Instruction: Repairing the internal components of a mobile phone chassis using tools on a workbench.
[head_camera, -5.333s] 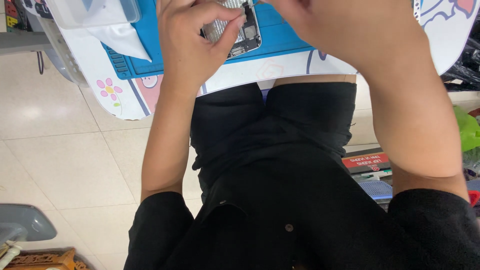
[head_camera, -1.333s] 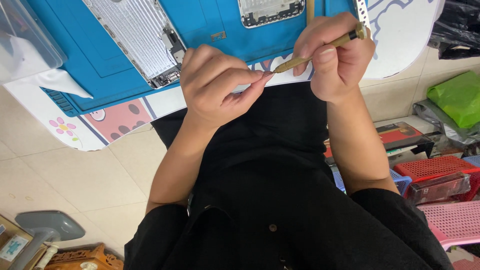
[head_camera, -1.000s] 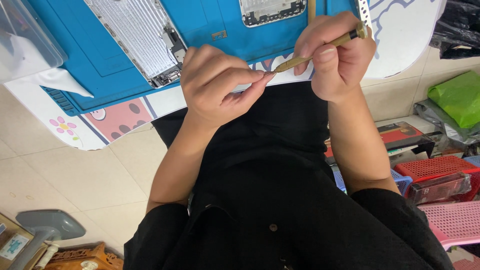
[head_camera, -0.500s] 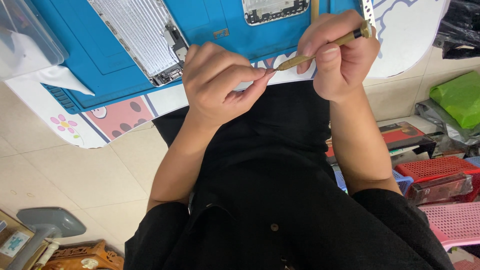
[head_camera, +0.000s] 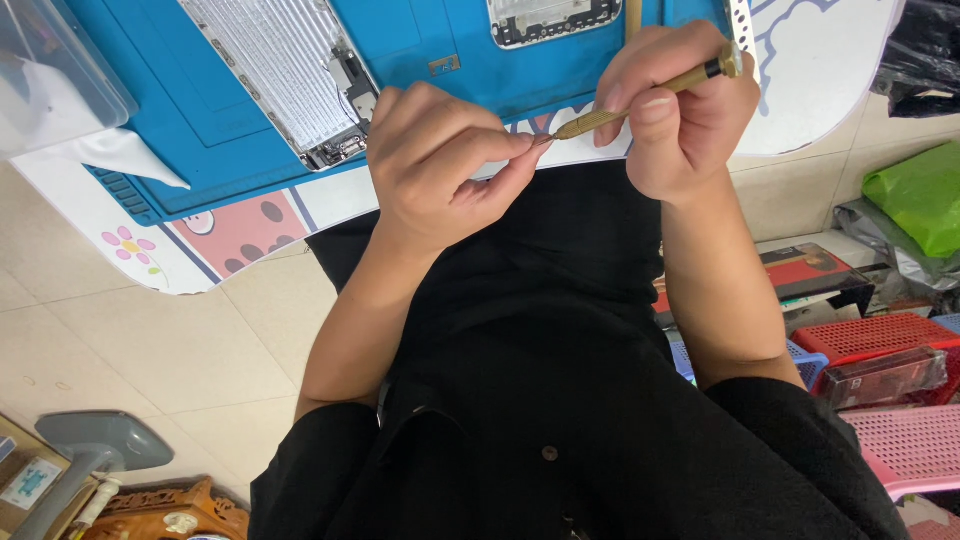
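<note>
My right hand (head_camera: 680, 110) grips a slim brass screwdriver (head_camera: 640, 98), its tip pointing left at my left fingertips. My left hand (head_camera: 440, 160) pinches thumb and forefinger together at that tip; whatever is between them is too small to see. Both hands hover over my lap at the table's near edge. On the blue work mat (head_camera: 240, 130) lie an opened phone screen panel (head_camera: 280, 75), silver side up, and a phone housing (head_camera: 553, 18) at the top edge.
A clear plastic box (head_camera: 50, 70) and white tissue (head_camera: 130, 160) sit at the mat's left. Red and pink baskets (head_camera: 890, 400) and a green bag (head_camera: 920, 195) stand on the floor to the right, a grey stand (head_camera: 95, 450) at lower left.
Five seconds ago both hands worked on the phone housing on the mat. Since about a second ago the hands have held almost still, screwdriver tip at the left fingertips.
</note>
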